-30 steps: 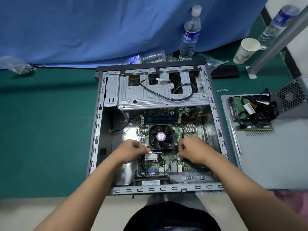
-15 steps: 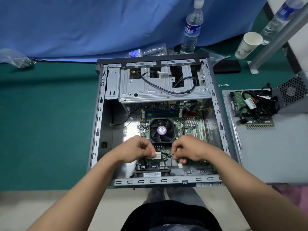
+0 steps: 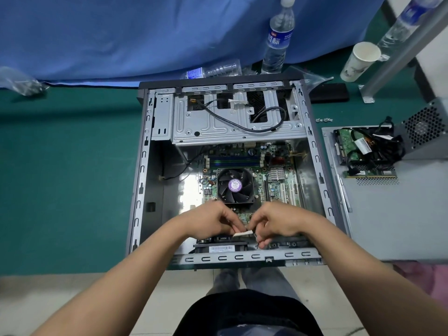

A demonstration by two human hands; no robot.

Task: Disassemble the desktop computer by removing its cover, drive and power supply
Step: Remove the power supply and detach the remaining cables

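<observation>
While both hands hover over the open case (image 3: 143, 180), left hand (image 3: 208, 221) fingers pinching white connector (image 3: 242, 233), right hand (image 3: 278, 220) fingers curled on it

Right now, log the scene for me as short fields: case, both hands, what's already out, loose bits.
case: open computer case, cover off, CPU fan exposed
left hand: pinches white connector
right hand: fingers curled at the same connector
removed: power supply and hard drive lying on side cover, right of case
loose: screws on green mat
</observation>
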